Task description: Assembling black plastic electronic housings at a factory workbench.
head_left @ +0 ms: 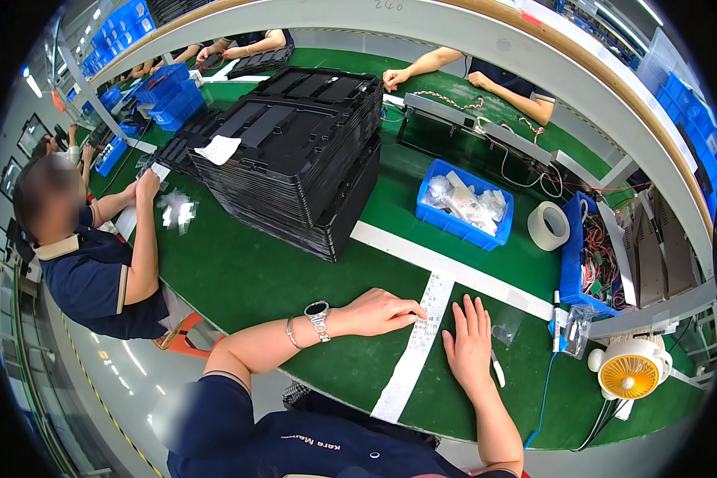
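Observation:
My left hand (377, 311) comes in from the left, with a watch (318, 317) and a bangle (293, 334) on the wrist. Its fingers are bent and drawn together, the tips at a white strip (410, 362) with handwriting on it; nothing shows in them. Across the strip my right hand (470, 344) lies flat on the green work surface (350, 374), fingers stretched out, holding nothing. Close by its right side are a small white-handled tool (498, 370) and a small clear piece of plastic (503, 334).
Black plastic trays (295, 159) form a tall stack at back left. A blue bin (462, 235) of clear bags, a tape roll (548, 225) and a blue bin of wires (572, 263) stand beyond. A yellow-white fan (629, 373) is at right. A co-worker (95, 263) sits at left.

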`<state>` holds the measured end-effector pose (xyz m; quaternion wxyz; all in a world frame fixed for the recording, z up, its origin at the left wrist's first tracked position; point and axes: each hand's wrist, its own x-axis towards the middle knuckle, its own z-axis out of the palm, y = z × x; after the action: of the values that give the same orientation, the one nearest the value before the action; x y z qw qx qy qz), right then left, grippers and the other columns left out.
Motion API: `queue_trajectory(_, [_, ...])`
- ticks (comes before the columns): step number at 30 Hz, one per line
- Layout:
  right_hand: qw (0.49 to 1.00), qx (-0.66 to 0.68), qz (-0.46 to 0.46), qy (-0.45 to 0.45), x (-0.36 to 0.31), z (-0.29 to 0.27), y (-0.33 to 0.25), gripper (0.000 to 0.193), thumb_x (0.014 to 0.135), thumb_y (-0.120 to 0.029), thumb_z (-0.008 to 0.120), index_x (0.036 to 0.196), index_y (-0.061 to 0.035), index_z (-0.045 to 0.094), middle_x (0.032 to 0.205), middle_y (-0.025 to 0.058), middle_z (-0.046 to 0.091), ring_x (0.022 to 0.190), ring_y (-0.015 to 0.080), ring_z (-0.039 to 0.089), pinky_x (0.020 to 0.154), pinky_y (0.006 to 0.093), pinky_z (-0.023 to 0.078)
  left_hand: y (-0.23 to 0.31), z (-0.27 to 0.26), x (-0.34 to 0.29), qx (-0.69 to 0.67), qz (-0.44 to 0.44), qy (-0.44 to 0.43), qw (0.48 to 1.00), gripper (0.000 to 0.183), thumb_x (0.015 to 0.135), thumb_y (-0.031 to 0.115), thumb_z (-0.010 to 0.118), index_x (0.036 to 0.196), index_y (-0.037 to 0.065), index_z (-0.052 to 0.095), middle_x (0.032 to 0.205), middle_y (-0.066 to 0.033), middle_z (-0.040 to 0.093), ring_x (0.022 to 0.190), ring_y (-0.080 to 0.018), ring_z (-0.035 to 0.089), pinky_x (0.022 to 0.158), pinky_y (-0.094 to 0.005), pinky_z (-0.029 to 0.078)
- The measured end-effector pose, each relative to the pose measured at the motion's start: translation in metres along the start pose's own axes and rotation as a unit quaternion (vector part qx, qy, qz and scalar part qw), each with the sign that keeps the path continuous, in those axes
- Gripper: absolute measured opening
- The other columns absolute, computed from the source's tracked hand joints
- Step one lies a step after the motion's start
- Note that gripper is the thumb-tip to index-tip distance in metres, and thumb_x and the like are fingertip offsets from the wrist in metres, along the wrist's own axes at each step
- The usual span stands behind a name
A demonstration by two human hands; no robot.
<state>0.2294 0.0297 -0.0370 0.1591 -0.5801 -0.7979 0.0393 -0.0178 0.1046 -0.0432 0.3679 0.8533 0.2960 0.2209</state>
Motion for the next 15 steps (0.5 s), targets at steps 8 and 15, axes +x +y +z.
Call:
queue_trajectory(8, [1.000,-0.002,0.002,-0.007,0.0006,-0.0012,-0.0003,0.056,0.085,-0.017,0.070,0.135,0.0005,0.051,0.148,0.0222,0.041,0.140,0.0433,0.035,0.114,0.0558,0.029,-0.0013,0.0012,-0.0002,-0.003,0.005,0.006,1.000,0.021,0.095,0.021,0.060,0.115,0.017,0.068,0.062,-0.0053,0.059,0.053,-0.0217,0.058,0.053,-0.0347,0.045])
queue_trajectory(15, [1.000,-0.002,0.002,-0.007,0.0003,-0.0004,0.0001,0.056,0.085,-0.017,0.070,0.135,0.0002,0.051,0.148,0.0221,0.041,0.140,0.0431,0.035,0.115,0.0555,0.029,-0.0007,0.0008,-0.0004,-0.004,0.007,0.007,1.000,0.021,0.095,0.021,0.060,0.115,0.018,0.068,0.062,-0.0052,0.059,0.053,-0.0220,0.058,0.053,-0.0349,0.045])
